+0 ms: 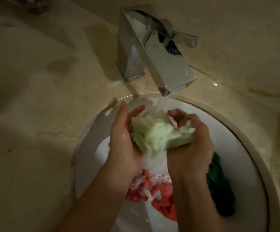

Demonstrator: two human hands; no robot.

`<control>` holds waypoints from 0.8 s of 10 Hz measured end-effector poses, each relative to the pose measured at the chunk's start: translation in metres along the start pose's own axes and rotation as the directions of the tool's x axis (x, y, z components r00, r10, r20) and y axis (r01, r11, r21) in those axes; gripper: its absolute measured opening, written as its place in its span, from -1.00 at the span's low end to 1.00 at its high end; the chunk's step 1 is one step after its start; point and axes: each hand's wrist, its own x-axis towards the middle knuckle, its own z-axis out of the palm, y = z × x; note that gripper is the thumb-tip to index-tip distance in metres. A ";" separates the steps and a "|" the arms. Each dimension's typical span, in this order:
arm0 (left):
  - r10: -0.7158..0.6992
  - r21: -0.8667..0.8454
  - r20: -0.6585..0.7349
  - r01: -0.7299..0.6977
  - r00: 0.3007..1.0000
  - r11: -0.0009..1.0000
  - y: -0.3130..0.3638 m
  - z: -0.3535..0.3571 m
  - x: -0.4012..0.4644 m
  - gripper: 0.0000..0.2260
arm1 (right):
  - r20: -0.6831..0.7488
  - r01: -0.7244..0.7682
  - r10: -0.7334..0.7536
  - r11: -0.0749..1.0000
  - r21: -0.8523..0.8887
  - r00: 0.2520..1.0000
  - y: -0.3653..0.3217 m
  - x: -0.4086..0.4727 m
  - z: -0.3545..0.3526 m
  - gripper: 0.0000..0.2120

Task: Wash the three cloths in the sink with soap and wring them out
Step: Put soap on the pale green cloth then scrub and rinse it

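1. Dim washroom; beige stone counter (35, 148), white sink (246, 156), chrome tap (154, 52) running at 12 o'clock.
2. Pale green cloth (159, 133) bunched mid-basin under the stream; left hand (124, 139) cups it with straight fingers, right hand (191, 139) curls round it.
3. Red cloth (159, 190) sudsy at 6 o'clock, dark green cloth (219, 185) at 4.
4. Judgement: soaked, limp, heavy, slippery; grip the ends to wring.

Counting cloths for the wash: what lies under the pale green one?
Below the pale green cloth, a sudsy red cloth lies in the sink, with a dark green cloth beside it. The forearms hide parts of both.
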 end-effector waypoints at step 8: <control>0.604 0.756 0.067 -0.435 0.794 0.489 -0.013 0.013 0.027 -0.67 | 0.045 0.194 -0.221 0.720 -0.666 0.974 0.053 0.041 0.008 -0.71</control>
